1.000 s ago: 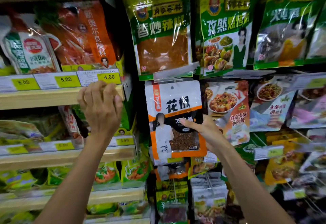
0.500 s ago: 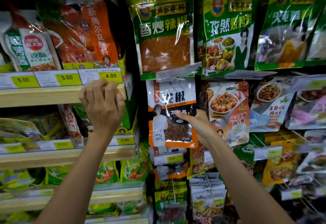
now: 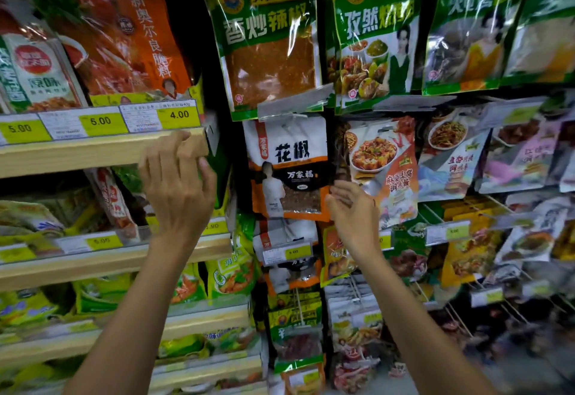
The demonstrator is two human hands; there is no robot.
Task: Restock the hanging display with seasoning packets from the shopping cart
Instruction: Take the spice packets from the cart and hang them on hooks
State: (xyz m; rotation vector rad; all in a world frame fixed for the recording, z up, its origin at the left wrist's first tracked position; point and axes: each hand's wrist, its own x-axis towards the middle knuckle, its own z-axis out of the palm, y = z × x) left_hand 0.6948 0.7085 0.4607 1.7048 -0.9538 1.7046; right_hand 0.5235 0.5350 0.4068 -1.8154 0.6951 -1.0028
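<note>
Now the white-and-orange seasoning packet (image 3: 287, 164) hangs just below a green packet (image 3: 267, 37). The right hand (image 3: 353, 217) is at its lower right corner, fingers loosely curled; I cannot tell whether it grips. The left hand (image 3: 179, 186) clasps the wooden shelf (image 3: 93, 153) at its front edge.

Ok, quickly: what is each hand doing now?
Left hand: grips the shelf edge.
Right hand: fingertips at the packet corner; grip cannot be told.

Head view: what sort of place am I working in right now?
Most likely a grocery store aisle: yellow price tags along a wooden shelf, seasoning packets hanging in rows beside it, and a price label clipped in front of the lower packets.
</note>
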